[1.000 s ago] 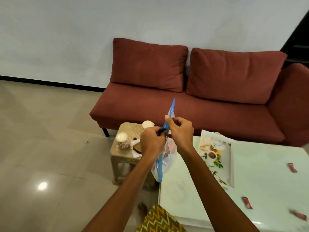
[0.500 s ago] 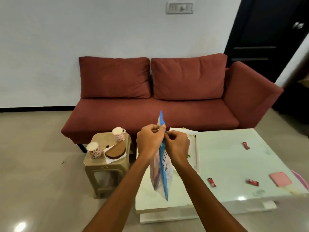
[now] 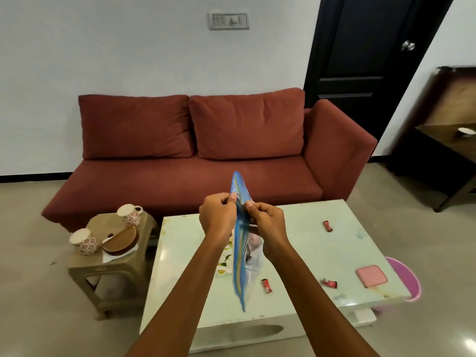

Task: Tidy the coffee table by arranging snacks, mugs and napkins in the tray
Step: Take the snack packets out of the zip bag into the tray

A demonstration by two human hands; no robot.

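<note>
Nearest of all, the left hand (image 3: 217, 215) and the right hand (image 3: 266, 221) meet above the pale green glossy coffee table (image 3: 296, 253), each pinching one side of the mouth of a blue-striped clear plastic zip bag (image 3: 240, 266). The bag hangs edge-on between them, its lower corner dangling over the table's near half. Something dark sits inside, too blurred to name. The step in hand looks like parting or sealing the bag's top; which of the two cannot be told.

Beneath the bag, mostly hidden by the forearms, lies the floral-printed tray (image 3: 224, 258), on the table's left half. Right of the bag, three small red-wrapped snacks rest on the tabletop: one (image 3: 267, 286) just beside the bag's lower end, another (image 3: 329, 283) farther right, a third (image 3: 327, 225) toward the far edge. A pink square pad (image 3: 371, 276) lies near the right corner.

Left of the table, on a beige plastic stool (image 3: 113, 264), stand two floral mugs (image 3: 83, 240) (image 3: 129, 214) and a brown round holder (image 3: 121, 240) on white paper.

Next, probably, the bag goes down in the tray, which calls for freeing one hand and lowering it flat.
</note>
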